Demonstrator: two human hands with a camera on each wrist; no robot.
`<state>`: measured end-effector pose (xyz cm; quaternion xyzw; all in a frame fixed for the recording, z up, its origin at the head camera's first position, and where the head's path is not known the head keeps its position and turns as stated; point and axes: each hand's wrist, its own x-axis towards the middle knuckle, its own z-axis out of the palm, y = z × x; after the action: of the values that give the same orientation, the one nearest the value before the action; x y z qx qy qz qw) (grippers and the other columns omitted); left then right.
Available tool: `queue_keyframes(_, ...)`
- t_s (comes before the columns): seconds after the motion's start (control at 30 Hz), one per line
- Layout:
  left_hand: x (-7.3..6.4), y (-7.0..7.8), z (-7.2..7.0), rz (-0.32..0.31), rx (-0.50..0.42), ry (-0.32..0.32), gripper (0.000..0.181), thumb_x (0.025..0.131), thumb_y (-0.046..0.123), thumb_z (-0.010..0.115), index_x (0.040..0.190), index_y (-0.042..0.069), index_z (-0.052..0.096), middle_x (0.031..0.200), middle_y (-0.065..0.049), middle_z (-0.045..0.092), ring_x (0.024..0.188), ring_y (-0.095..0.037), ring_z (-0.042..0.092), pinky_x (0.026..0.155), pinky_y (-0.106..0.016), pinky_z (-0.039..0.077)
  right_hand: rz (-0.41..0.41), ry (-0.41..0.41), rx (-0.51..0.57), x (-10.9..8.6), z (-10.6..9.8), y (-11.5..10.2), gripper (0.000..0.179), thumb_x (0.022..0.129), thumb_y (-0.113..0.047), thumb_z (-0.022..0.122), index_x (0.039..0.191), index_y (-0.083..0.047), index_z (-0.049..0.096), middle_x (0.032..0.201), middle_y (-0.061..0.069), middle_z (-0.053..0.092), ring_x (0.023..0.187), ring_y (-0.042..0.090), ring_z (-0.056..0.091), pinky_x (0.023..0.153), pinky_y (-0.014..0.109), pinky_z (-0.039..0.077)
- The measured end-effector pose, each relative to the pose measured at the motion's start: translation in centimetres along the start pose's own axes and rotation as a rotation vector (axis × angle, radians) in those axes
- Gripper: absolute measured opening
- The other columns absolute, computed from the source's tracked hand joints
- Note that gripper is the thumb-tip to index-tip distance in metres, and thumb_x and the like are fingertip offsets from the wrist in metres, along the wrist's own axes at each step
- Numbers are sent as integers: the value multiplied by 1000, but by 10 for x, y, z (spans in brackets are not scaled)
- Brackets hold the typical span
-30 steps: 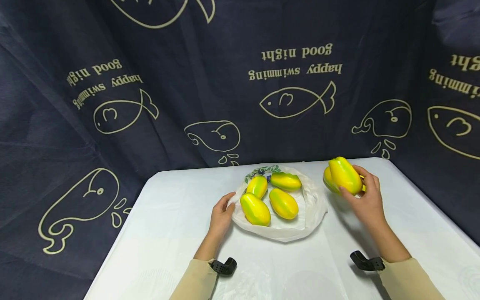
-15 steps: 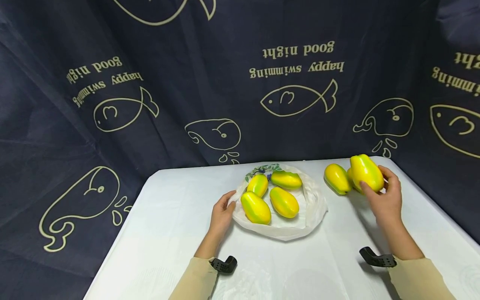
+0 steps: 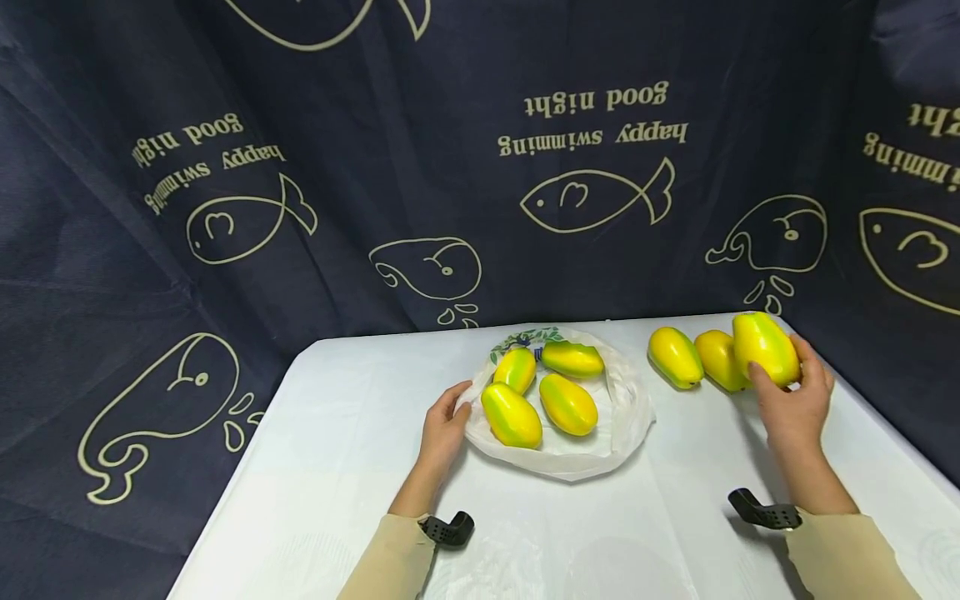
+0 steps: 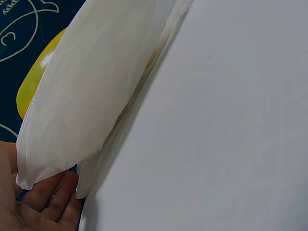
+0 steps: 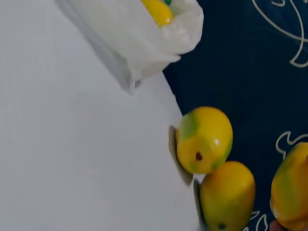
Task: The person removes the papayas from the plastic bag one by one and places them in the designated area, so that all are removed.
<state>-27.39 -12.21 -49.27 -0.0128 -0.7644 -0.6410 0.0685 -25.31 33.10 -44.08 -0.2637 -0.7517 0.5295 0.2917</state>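
Note:
My right hand (image 3: 798,402) grips a yellow-green papaya (image 3: 767,350) at the far right of the table, thumb on its near side. The held fruit overlaps a second papaya (image 3: 718,358) in the head view. Left of that one lies a third papaya (image 3: 675,357); in the right wrist view the two lying ones sit side by side. My left hand (image 3: 441,429) holds the left rim of a white plastic bag (image 3: 570,468), with the rim between thumb and fingers in the left wrist view. Several papayas (image 3: 568,406) lie in the bag's wide mouth.
A white-covered table (image 3: 360,467) carries everything. Dark blue cloth (image 3: 420,150) with fish and whale drawings hangs behind and at both sides, close to the table's edges. A leafy green print (image 3: 525,340) shows on the bag's far side.
My right hand has moved right with its papaya, past the two lying on the table, which now show more fully. My left hand and the bag have stayed in place.

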Motion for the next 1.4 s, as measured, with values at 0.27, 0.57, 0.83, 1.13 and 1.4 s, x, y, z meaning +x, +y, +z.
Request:
queue_keyframes(0.27,0,-1,0,8,11,-5,38,99,8,53,135,12,61,147,-11,55,143,-27,46,120,-44,37,30,62,-7,14,-7,15,67,89,-21,67,149,-36,39,130,-26,30,135,6,32,120,24,25)
queue_keyframes(0.57,1,2,-1,7,2,-6,38,99,8,53,135,12,61,148,-11,55,143,-28,45,120,-46,37,49,0,-138,31,-14,26,71,93,-22,62,157,-24,31,156,12,29,146,31,29,125,39,23)
queue_keyframes(0.83,0,1,-1,-18,-12,-28,38,100,10,52,137,14,60,149,-9,54,142,-27,47,118,-45,40,64,-99,-256,40,-16,33,72,98,-22,56,160,-17,20,161,20,21,147,40,25,126,54,20)
queue_keyframes(1.13,-2,2,-1,-28,-9,-28,38,100,11,53,137,15,60,149,-7,53,144,-25,44,120,-43,38,55,-140,-297,47,-10,38,70,99,-19,54,160,-11,19,163,22,19,149,43,23,126,56,19)
queue_keyframes(1.4,-2,3,-2,-20,4,-29,38,100,11,52,137,14,59,150,-8,53,144,-26,44,120,-44,38,38,-181,-326,50,-11,39,69,100,-19,53,159,-8,20,160,26,21,147,46,25,125,57,22)
